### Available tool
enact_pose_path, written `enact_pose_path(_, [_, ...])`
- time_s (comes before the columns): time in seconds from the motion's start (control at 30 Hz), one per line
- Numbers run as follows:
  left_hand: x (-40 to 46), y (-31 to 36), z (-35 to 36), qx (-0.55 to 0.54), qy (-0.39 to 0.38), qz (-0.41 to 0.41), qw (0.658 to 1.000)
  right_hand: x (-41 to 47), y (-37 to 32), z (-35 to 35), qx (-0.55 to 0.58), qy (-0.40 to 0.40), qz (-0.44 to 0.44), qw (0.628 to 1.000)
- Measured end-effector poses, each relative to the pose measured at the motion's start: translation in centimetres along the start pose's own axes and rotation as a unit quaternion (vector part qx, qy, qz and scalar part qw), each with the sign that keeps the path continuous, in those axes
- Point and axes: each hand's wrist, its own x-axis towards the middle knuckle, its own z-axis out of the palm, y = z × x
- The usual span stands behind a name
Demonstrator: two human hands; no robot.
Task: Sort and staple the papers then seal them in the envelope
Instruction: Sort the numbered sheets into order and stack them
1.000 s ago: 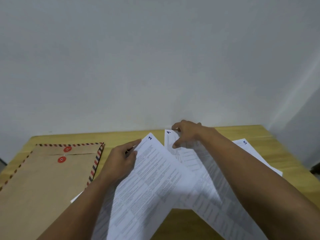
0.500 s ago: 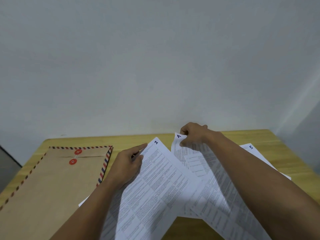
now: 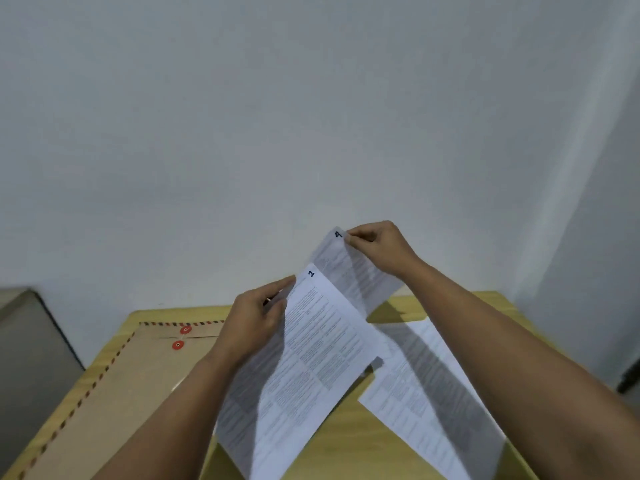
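Observation:
My left hand (image 3: 254, 318) grips the top left edge of a printed sheet marked 1 (image 3: 311, 362), held tilted above the table. My right hand (image 3: 375, 244) pinches the top corner of a sheet marked 4 (image 3: 353, 275), lifted high behind sheet 1. Another printed sheet (image 3: 426, 403) lies flat on the wooden table (image 3: 346, 441) under my right forearm. A brown envelope (image 3: 114, 393) with a striped border and two red string buttons lies at the left, partly hidden by my left arm. No stapler is in view.
A plain white wall rises right behind the table's far edge. A grey object (image 3: 24, 344) stands off the table's left side. A dark object (image 3: 630, 379) sits beyond the right edge.
My right hand has lifted sheet 4 off the table, up and to the right. My left hand has raised sheet 1 a little. The sheet marked 5 stays on the table.

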Motion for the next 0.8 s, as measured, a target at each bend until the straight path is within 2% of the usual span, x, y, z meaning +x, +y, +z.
enact_pose_path(0.13, [-0.7,4.3,-1.3,-0.001,0.027,0.039,0.999,-2.2,-4.3,-1.3,0.06,-0.033,0.002,0.998])
enact_pose_path(0.3, [-1.7,8.7,-2.0,0.004,0.05,0.089,0.995,-5.6,-7.7,-1.9,0.129,-0.069,0.05,0.988])
enact_pose_path(0.5, [-2.6,11.1,-2.3,0.029,0.064,0.114,0.991,-8.5,-10.2,-3.2,0.197,-0.089,0.082,0.973])
enact_pose_path(0.8, [-3.2,12.6,-2.8,0.074,0.091,0.122,0.986,-10.0,-11.4,-4.6,0.183,-0.095,0.063,0.976])
